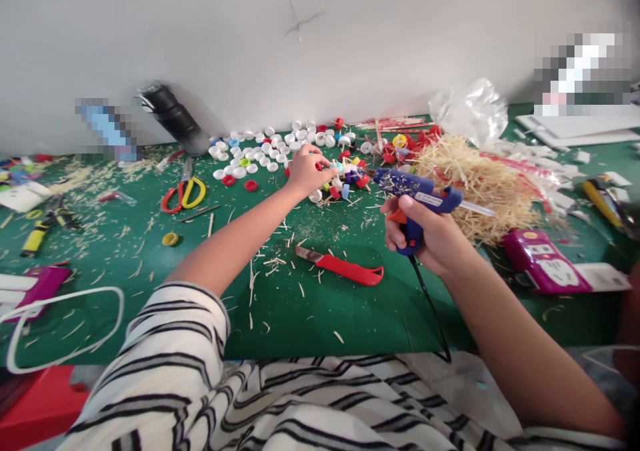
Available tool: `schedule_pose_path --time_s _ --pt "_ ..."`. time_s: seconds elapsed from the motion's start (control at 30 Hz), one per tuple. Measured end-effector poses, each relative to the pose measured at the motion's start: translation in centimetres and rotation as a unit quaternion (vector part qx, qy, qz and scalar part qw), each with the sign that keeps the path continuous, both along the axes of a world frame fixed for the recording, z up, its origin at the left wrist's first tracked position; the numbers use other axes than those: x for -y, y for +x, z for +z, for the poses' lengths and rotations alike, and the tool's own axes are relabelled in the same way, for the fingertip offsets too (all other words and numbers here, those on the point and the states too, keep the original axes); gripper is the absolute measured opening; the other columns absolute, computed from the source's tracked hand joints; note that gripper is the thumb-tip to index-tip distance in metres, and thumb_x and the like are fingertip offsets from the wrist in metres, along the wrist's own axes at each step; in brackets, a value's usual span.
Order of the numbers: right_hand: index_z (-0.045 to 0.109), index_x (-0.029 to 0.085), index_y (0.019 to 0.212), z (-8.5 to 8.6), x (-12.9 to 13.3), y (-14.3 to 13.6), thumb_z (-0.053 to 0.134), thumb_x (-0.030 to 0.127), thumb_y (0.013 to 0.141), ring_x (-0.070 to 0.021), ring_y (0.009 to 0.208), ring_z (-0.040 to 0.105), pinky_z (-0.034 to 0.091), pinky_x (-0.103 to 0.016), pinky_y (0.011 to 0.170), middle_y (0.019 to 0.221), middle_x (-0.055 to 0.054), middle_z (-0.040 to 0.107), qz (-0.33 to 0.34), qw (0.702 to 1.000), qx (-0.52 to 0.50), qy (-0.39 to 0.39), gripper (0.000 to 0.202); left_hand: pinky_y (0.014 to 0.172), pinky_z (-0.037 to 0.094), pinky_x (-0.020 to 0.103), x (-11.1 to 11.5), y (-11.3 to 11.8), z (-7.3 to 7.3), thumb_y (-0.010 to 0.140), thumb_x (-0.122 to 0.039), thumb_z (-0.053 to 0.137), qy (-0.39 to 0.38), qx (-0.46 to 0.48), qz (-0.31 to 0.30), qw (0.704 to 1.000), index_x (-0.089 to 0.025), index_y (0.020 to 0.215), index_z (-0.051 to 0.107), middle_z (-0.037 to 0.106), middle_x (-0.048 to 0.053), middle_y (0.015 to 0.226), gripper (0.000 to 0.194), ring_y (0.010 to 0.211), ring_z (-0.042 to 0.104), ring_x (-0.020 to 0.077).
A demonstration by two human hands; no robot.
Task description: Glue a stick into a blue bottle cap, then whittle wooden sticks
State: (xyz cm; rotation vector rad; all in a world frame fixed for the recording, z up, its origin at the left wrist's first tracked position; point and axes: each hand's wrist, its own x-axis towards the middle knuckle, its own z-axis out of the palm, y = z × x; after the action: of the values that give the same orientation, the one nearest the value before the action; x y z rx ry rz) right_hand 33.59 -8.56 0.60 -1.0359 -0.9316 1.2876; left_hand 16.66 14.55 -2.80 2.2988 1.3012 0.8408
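My right hand (425, 227) is wrapped round the grip of a blue hot glue gun (407, 183), its fingers by the orange trigger. The gun's nozzle points left, and a clear glue stick (477, 209) sticks out of its back. My left hand (311, 171) reaches in among bottle caps, fingers bent and pinched together near the nozzle. A small pale blue piece shows at its fingertips, too small to name. Beside that hand lie a cluster of coloured pieces (346, 191) and many white bottle caps (273, 167). A red-handled knife (350, 269) lies in front of me.
Scissors (184, 194) with red and yellow handles lie left, near a black bottle (173, 117). Wood shavings (470, 184) are heaped at right, by a purple package (545, 262). A yellow utility knife (605, 204) lies far right. The gun's black cord (431, 304) hangs over the table's front edge.
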Motion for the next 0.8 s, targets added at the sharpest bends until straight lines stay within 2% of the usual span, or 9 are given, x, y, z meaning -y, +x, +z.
schedule_pose_path --time_s 0.13,0.4,0.8 --pt "0.071 0.022 0.086 0.0 0.0 0.0 0.08 0.056 0.085 -0.0122 0.046 0.047 0.047 -0.03 0.049 0.052 0.003 0.053 0.001 1.0 -0.009 -0.002 0.035 0.115 0.045 0.056 0.0 -0.1 0.4 0.078 -0.035 0.08 0.003 -0.009 -0.016 1.0 -0.021 0.076 0.074 0.064 0.011 0.131 0.015 0.129 0.058 0.0355" --pt "0.072 0.022 0.086 -0.1 -0.1 0.1 0.08 0.056 0.085 -0.0122 0.046 0.047 0.047 -0.03 0.049 0.052 0.003 0.052 0.0 1.0 -0.003 0.002 0.036 0.117 0.044 0.059 -0.6 -0.6 0.2 0.075 -0.034 0.081 0.018 -0.021 -0.047 0.999 -0.022 0.07 0.071 0.065 0.01 0.13 0.016 0.129 0.057 0.0367" --pt "0.072 0.022 0.088 -0.4 0.0 0.2 0.078 0.053 0.088 -0.0124 0.046 0.047 0.048 -0.03 0.049 0.053 0.003 0.053 0.001 1.0 0.004 -0.001 0.031 0.12 0.041 0.057 -1.3 -1.5 0.4 0.072 -0.029 0.081 0.013 -0.05 -0.075 0.996 -0.022 0.068 0.071 0.064 0.009 0.13 0.013 0.126 0.057 0.0366"
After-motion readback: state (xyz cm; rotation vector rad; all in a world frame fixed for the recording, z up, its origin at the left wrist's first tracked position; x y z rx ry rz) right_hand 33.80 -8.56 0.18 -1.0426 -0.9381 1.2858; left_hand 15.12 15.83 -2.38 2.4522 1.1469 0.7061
